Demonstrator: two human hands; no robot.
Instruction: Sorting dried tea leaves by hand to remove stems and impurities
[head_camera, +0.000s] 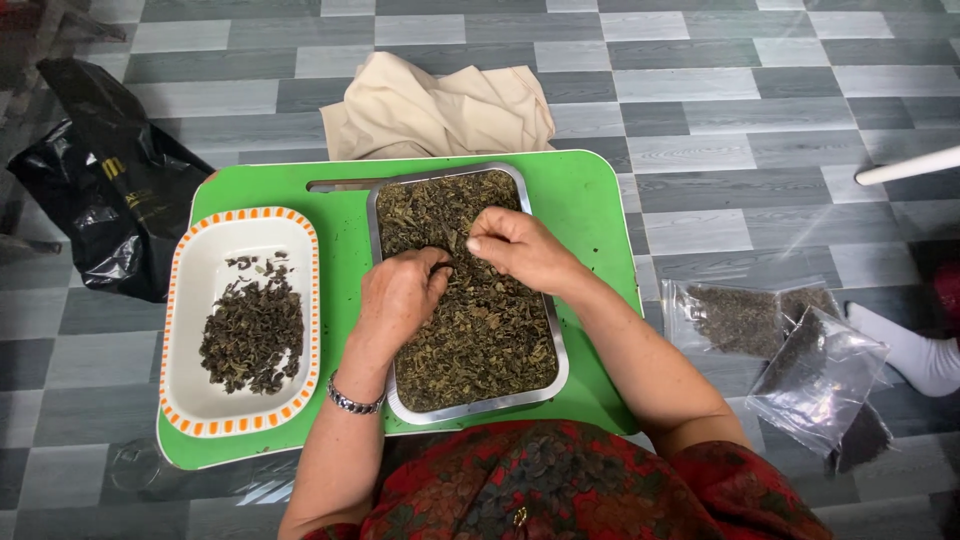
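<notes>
On the green lap table (590, 200), going left to right, we note a white oval dish with an orange-dashed rim (185, 300) holding a small dark heap of picked bits (252, 335), then a steel tray (555, 340) filled edge to edge with dried leaves (480, 340). Our left hand (400, 295) curls down into the leaves with fingertips buried, pinched narrow on a few flakes as far as we can tell, while our right hand (520, 248) hovers just beside it with thumb and forefinger closed small. We judge the leaves light, brittle and loose, best taken in fingertip pinches, never squeezed.
</notes>
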